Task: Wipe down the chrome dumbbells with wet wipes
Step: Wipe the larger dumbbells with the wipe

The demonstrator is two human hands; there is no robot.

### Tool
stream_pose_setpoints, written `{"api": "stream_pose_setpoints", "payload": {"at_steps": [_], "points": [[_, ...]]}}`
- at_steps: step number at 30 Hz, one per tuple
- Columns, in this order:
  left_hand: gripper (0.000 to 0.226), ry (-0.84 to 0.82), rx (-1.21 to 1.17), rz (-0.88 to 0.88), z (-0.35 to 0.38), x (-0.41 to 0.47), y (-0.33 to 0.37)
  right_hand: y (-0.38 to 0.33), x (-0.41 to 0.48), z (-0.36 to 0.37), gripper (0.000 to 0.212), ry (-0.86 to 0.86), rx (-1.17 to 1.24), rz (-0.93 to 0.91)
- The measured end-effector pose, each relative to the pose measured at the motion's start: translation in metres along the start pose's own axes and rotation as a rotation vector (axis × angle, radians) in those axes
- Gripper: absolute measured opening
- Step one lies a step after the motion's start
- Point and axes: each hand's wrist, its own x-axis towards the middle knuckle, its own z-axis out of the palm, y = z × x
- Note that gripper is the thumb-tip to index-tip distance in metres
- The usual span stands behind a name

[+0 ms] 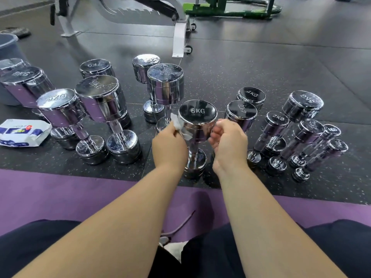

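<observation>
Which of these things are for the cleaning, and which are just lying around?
For the job: wet wipe, pinched in the left hand; 6KG dumbbell against it, right hand alongside; the other chrome dumbbells; wipes pack.

Just lying about: weight bench; green frame; purple mat.

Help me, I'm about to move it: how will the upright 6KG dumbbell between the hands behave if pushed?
Standing on end, the 6KG dumbbell would probably tip rather than slide if pushed at its top. Its marking suggests it is heavy for its size. The polished chrome likely feels slick, more so where the left hand holds the wet wipe against it.
</observation>
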Motion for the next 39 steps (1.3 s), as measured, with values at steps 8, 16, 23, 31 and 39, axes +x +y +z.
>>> {"api": "stream_pose_setpoints", "payload": {"at_steps": [8,16,23,31,39], "points": [[0.036,-0.013,-0.230,-0.123,0.011,-0.003,0.009,0.006,0.010,0.010,0.019,-0.114,0.093,0.009],[0.042,-0.143,-0.346,-0.250,-0.001,0.035,0.028,0.017,0.020,0.014,0.033,-0.166,0.097,0.093],[0.036,-0.358,-0.440,-0.334,-0.005,0.067,0.026,0.016,0.021,0.019,0.032,-0.179,0.092,0.100],[0.028,-0.541,-0.406,-0.253,0.000,0.092,0.024,0.021,0.032,0.019,0.024,-0.166,0.093,0.117],[0.032,-0.605,-0.450,-0.278,-0.013,0.084,0.018,0.018,0.032,0.020,0.031,-0.150,0.084,0.161]]}}
